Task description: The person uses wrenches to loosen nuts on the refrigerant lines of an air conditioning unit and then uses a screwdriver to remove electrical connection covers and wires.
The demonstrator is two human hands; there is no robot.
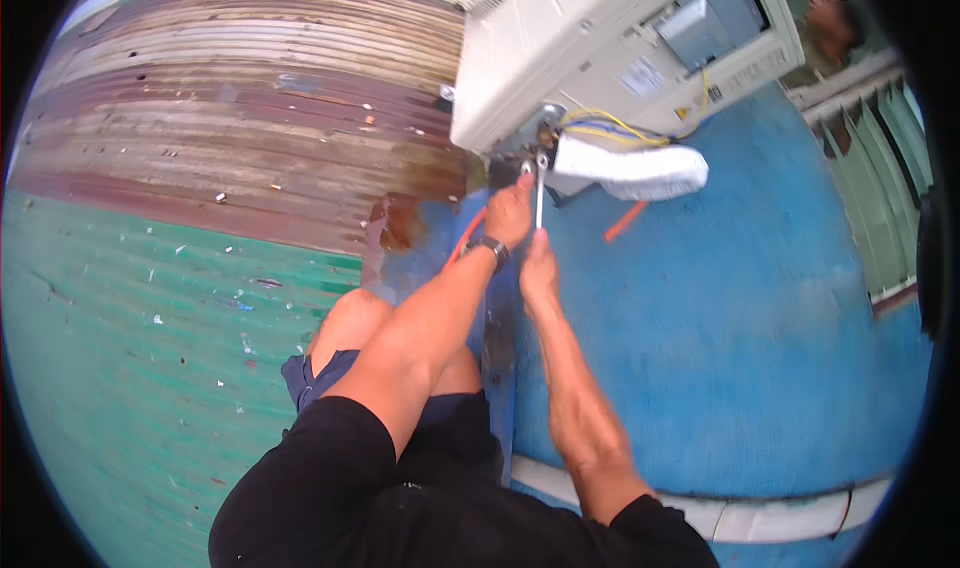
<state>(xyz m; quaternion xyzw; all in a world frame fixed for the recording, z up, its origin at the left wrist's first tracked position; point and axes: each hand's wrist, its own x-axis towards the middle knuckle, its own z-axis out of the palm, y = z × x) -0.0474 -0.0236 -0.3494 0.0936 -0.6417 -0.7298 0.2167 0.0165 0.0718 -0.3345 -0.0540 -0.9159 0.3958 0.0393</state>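
Note:
A white air-conditioner outdoor unit (525, 48) hangs at the top, with brass fittings and valves (548, 138) at its lower corner. My left hand (510, 208), with a watch on the wrist, is closed on a small silver tool or fitting (527, 168) just below the valves; which it is, I cannot make out. My right hand (540, 263) grips the end of a long steel wrench (541, 198) whose head is at the fittings. A white wrapped pipe bundle (650, 168) runs right from there, under yellow and blue wires (620, 128). An orange hose (465, 238) passes behind my left hand.
A blue wall or surface (700, 328) lies to my right, with a white conduit (760, 518) along it and an orange piece (625, 223). Corrugated rusty (220, 118) and green (150, 368) metal sheeting spreads to my left. Another person (835, 38) is at the upper right, above green louvres (870, 198).

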